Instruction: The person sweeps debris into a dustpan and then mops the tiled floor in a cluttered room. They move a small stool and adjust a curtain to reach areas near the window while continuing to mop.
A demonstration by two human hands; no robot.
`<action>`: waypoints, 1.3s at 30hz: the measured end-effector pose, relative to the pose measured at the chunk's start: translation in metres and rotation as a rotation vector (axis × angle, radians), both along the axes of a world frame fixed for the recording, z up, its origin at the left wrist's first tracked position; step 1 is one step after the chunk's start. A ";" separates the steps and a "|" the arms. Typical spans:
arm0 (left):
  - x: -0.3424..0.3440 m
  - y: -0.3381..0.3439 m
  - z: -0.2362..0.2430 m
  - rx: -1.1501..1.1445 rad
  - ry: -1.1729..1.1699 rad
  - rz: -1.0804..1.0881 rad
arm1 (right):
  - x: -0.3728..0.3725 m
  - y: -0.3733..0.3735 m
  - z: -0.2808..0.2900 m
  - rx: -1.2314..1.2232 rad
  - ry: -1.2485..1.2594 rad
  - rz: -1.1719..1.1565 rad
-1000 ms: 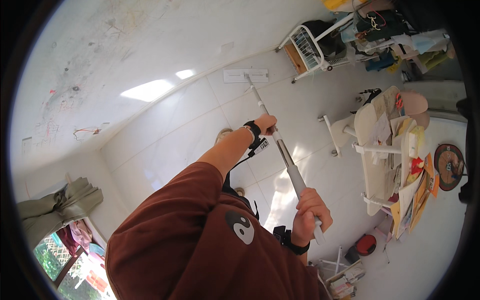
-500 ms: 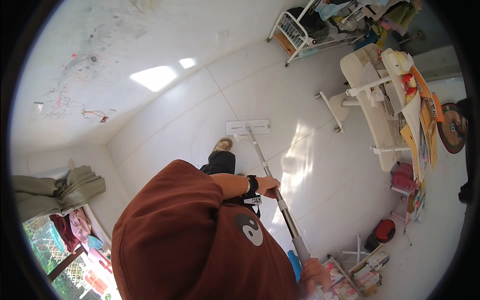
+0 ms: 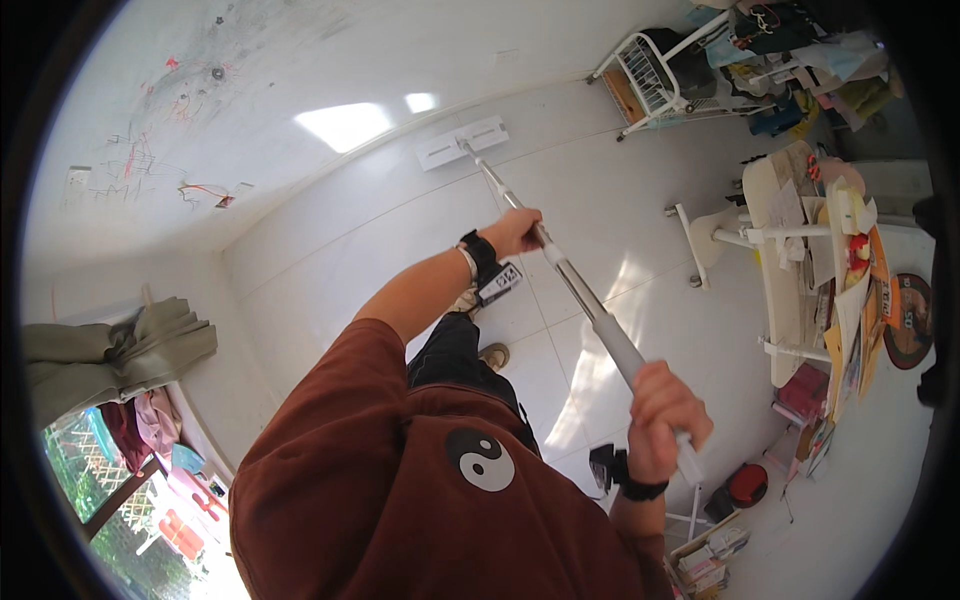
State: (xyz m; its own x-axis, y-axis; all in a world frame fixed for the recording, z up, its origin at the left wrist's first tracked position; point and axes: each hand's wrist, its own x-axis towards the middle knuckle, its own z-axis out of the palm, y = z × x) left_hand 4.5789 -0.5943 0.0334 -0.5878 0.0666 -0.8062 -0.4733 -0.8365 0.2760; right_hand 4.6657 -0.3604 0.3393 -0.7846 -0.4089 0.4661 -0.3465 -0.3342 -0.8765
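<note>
A flat mop with a long metal pole (image 3: 578,288) slants across the middle of the view. Its white rectangular mop head (image 3: 440,152) lies on the pale floor close to the foot of the wall. My left hand (image 3: 515,231) is closed round the pole partway down, arm stretched forward. Nearer to me, my right hand (image 3: 668,412) wraps the thick grey grip by the pole's upper end. Each wrist wears a black strap with a small device on it.
A white wire rack (image 3: 650,80) with clothes stands at the far right. A cream desk (image 3: 785,275) with papers is on the right, its wheeled foot (image 3: 690,245) on the floor. A box of books (image 3: 705,560) sits lower right. A curtain (image 3: 150,340) hangs at left.
The mop head has slid forward to near the wall and slightly left. My left arm has reached farther out, and my right hand has come forward with the grip.
</note>
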 end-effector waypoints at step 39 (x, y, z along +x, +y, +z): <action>0.313 0.486 -0.005 0.186 -0.202 -0.290 | 0.324 0.392 0.075 0.204 0.034 0.040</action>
State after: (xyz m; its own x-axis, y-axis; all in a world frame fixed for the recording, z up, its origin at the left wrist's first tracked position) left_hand 4.8921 -0.1086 0.0281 -0.3540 0.3619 -0.8624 -0.7264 -0.6872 0.0098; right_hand 4.9893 0.0314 0.4147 -0.7513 -0.5280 0.3959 -0.3668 -0.1646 -0.9156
